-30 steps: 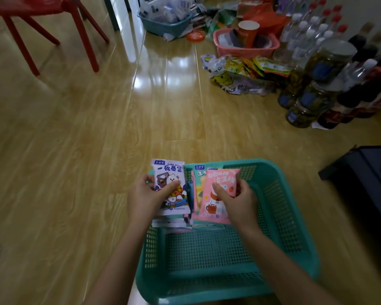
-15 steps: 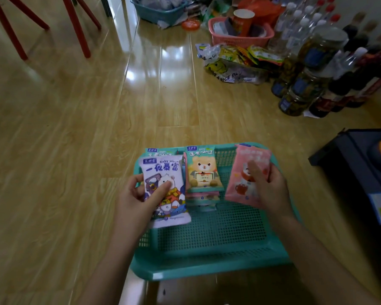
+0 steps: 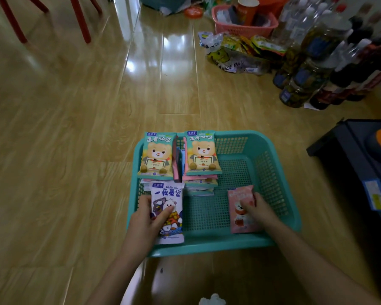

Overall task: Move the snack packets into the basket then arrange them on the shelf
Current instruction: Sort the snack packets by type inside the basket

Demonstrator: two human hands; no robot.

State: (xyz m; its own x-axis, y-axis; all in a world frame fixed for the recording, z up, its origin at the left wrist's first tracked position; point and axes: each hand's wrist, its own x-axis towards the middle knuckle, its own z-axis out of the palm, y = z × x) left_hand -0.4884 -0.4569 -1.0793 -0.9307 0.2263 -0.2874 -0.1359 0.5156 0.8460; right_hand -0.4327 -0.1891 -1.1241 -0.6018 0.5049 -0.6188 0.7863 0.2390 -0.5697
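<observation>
A teal mesh basket point(image 3: 271, 172) sits on the wooden floor in front of me. Two stacks of snack packets lean at its far left side, each topped by a green bear packet point(image 3: 157, 156) point(image 3: 201, 153). My left hand point(image 3: 145, 223) grips a white and purple packet point(image 3: 168, 208) over the basket's near left corner, thumb across its front. My right hand point(image 3: 259, 211) holds a pink packet point(image 3: 240, 209) low over the basket's near right part.
Bottles and jars point(image 3: 317, 60) crowd the far right, with loose snack bags point(image 3: 233, 53) and a pink basket point(image 3: 244, 23) beside them. A dark box point(image 3: 361, 155) stands at the right. Red chair legs point(image 3: 79, 20) rise at the far left.
Both hands have drawn their packets towards me and apart, uncovering a second green bear packet on the left stack. The pink packet went down to the basket's near right.
</observation>
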